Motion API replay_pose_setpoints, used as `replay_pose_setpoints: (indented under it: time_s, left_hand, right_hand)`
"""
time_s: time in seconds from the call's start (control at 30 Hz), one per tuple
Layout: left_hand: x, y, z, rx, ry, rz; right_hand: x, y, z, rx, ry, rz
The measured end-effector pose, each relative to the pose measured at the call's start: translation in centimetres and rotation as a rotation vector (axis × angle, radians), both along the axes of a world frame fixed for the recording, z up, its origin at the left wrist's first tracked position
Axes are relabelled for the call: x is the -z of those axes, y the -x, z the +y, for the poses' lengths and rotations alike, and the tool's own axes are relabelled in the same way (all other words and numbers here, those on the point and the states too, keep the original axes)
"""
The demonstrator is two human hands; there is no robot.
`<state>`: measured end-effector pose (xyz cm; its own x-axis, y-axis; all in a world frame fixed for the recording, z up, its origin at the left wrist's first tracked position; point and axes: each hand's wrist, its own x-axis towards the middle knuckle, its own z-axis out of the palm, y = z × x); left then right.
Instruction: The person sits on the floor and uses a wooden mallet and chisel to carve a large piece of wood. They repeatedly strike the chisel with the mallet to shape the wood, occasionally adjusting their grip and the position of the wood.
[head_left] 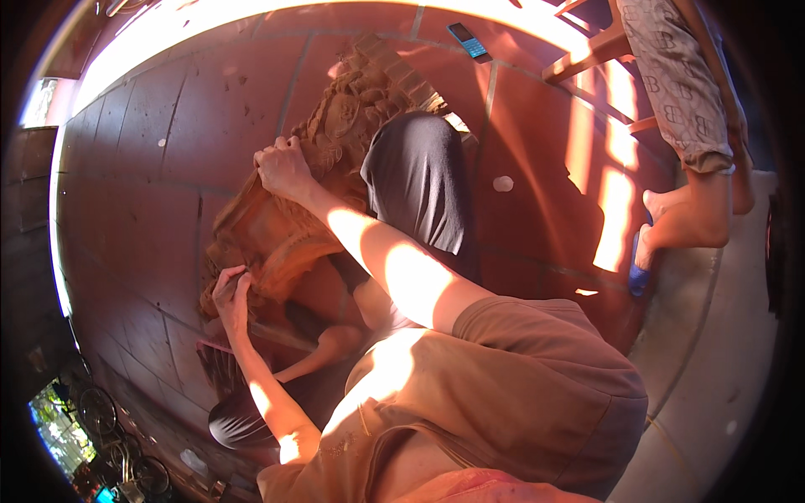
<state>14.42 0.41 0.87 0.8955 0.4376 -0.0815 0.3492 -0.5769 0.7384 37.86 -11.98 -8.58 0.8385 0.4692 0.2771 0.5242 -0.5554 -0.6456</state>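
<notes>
A large carved brown wood piece [272,230] leans across my legs, with dense relief of rounded shapes towards its far end. My right hand [285,169] is closed at the carving's upper left edge, its fingers curled; whatever they hold is hidden. Nearer to me, my left hand [231,295] pinches at the carving's lower left end. A small dark thing shows between its thumb and fingers, too small to name. My right knee in dark trousers [419,172] is bent up against the carving's right side.
Red-brown floor tiles [226,92] surround me. A blue keypad phone [468,42] lies beyond the carving. At right, another person's bare feet [683,222] in blue slippers are near a wooden chair [591,54]. Bicycles [126,453] stand at the lower left.
</notes>
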Motion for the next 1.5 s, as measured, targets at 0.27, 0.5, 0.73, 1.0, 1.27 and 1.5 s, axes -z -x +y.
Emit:
replay_pose_setpoints:
  time_s: [0.27,0.5,0.73,1.0,1.27,1.5]
  left_hand:
    - [2.0,-2.5,-2.8,0.075,0.139,-0.128]
    - [1.7,-3.0,-1.7,0.068,0.336,-0.076]
    - [1.1,0.1,1.9,-0.076,0.267,-0.088]
    - [1.5,-0.7,2.3,0.021,0.17,-0.166]
    - [1.3,-2.2,-1.7,0.003,0.286,-0.156]
    - [1.3,0.5,1.4,-0.051,0.257,-0.156]
  right_hand:
    - [0.5,0.3,0.8,0.052,0.134,-0.086]
    - [-0.5,0.1,-0.4,0.031,-0.035,-0.034]
    - [-1.2,0.7,-0.5,0.018,0.016,-0.069]
    - [0.0,0.5,-0.3,0.033,-0.09,-0.116]
    - [-0.5,0.6,0.0,0.004,-0.076,-0.076]
    - [-1.0,1.1,0.1,0.022,0.025,-0.101]
